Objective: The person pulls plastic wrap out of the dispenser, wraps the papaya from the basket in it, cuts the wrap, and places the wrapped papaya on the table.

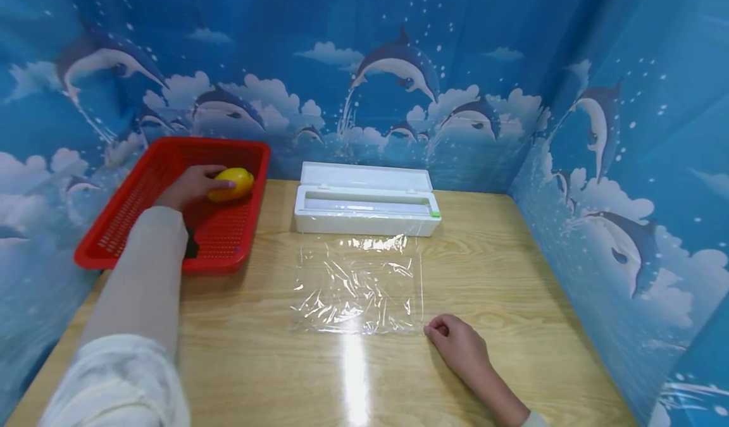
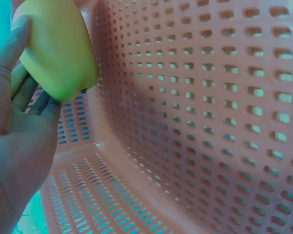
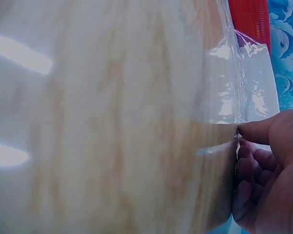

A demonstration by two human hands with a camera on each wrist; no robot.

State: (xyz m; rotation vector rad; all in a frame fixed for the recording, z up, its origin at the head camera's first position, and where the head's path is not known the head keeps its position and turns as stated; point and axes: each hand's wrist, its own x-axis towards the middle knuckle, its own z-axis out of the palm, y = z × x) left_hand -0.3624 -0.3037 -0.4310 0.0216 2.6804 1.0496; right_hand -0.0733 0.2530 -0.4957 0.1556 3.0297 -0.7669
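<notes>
In the head view my left hand (image 1: 193, 185) is inside the red basket (image 1: 259, 193) at the left, holding a smooth yellow oval fruit (image 1: 238, 185) between thumb and fingers. Seen from the left wrist, the fruit (image 2: 58, 53) has a greenish end with a small dark tip, and the thumb presses its side. My right hand (image 1: 460, 346) pinches the near right corner of a clear sheet of plastic wrap (image 1: 359, 288). The right wrist view shows thumb and forefinger together on the wrap's edge (image 3: 224, 97). From a white wrap dispenser box (image 1: 367, 226) the sheet stretches toward me over the table.
The box's lid (image 1: 364, 175) stands raised at the back, with a roll (image 1: 364, 206) inside. A dark item (image 1: 191, 246) lies in the basket, partly hidden by the left sleeve. Blue dolphin-print curtains (image 1: 376, 142) border the wooden table (image 1: 256, 364) behind and at the sides.
</notes>
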